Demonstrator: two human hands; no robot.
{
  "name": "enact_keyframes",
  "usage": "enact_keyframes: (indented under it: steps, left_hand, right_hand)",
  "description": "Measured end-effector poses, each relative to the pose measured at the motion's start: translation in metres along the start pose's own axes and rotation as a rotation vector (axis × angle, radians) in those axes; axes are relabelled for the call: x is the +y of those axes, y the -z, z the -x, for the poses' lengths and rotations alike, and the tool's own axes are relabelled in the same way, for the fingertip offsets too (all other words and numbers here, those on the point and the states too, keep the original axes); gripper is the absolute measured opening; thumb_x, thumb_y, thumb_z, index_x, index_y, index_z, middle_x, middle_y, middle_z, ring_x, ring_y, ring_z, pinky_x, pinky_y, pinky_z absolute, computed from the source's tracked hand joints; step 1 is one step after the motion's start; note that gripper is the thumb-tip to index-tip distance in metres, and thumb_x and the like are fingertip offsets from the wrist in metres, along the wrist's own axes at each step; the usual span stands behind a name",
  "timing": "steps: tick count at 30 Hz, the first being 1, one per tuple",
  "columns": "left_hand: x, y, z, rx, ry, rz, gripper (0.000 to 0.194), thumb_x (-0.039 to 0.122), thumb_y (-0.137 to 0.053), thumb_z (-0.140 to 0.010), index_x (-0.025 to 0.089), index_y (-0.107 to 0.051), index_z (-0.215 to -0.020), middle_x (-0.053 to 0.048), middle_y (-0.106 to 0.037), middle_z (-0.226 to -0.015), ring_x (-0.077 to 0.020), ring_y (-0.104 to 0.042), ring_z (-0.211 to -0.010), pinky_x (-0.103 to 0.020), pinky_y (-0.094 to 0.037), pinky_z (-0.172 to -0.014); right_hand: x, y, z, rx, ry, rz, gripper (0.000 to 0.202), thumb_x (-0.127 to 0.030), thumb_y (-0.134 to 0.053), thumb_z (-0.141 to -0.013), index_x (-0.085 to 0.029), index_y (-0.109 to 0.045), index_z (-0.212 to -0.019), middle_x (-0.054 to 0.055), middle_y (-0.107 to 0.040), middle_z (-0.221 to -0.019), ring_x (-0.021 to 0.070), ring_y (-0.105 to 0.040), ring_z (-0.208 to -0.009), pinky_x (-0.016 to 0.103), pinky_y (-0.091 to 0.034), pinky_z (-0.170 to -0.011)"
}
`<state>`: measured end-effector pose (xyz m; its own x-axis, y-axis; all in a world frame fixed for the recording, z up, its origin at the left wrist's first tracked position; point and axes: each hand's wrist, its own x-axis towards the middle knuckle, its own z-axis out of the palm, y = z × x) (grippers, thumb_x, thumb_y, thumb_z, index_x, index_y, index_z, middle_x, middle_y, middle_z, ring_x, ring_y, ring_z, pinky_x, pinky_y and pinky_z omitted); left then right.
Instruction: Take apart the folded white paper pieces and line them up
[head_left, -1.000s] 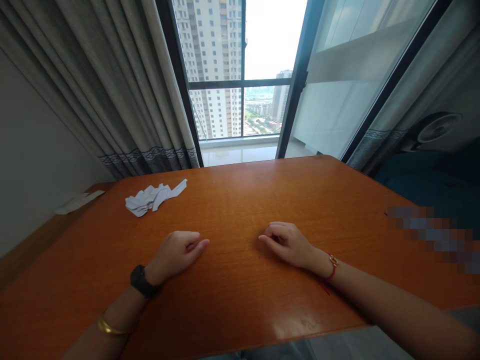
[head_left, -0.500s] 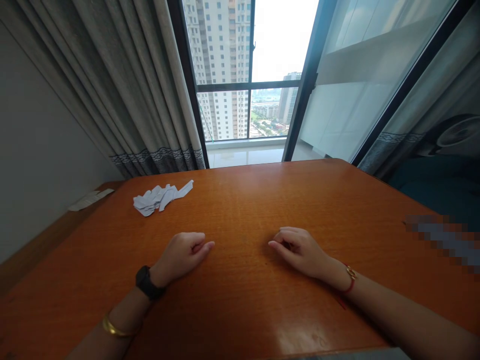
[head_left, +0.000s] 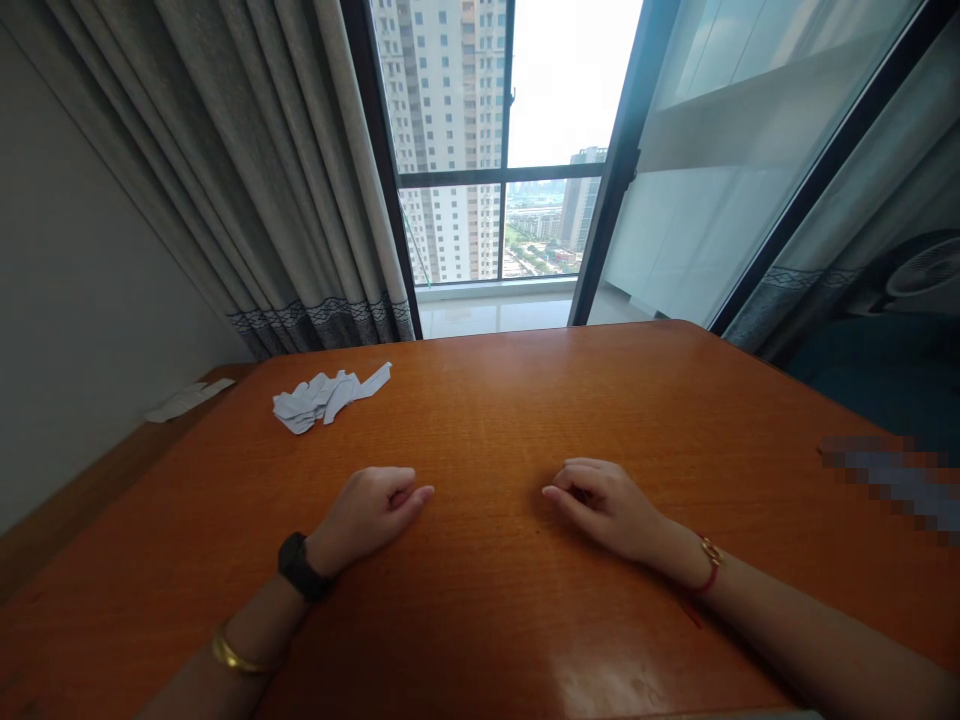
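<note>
Left hand (head_left: 367, 515), right hand (head_left: 606, 507), both loosely fisted now, on glossy orange-brown wooden table (head_left: 480, 600), crumpled white paper strips (head_left: 306, 405) beyond the left.

The table (head_left: 480, 600) under the right hand (head_left: 604, 505) is grained orange-brown, the paper strips (head_left: 306, 404) beyond the left hand (head_left: 367, 512) white.

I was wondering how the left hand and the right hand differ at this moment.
The left hand has a black watch at its wrist; the right hand has a red bracelet at its own. The left hand is nearer the heap of white paper strips; the right hand is farther from it. Both are loosely curled, with nothing visibly held.
</note>
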<state>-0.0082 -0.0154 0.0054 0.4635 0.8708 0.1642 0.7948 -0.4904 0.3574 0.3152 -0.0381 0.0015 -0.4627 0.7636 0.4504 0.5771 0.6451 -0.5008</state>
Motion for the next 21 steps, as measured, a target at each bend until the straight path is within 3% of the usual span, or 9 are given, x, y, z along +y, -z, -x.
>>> enact_keyframes:
  steps: [21]
  left_hand:
    - [0.0027, 0.0026, -0.0011, -0.020, 0.004, -0.004, 0.044, 0.042, -0.042, -0.091, 0.019, -0.028, -0.057, 0.005, -0.035, -0.053, -0.0100, -0.033, -0.050, -0.026, -0.020, -0.052]
  right_hand:
    - [-0.0010, 0.0010, -0.0005, -0.023, -0.010, 0.017, 0.030, -0.031, -0.049, -0.093, -0.018, -0.056, -0.067, 0.001, -0.056, -0.062, 0.0114, -0.048, -0.056, 0.024, -0.036, -0.056]
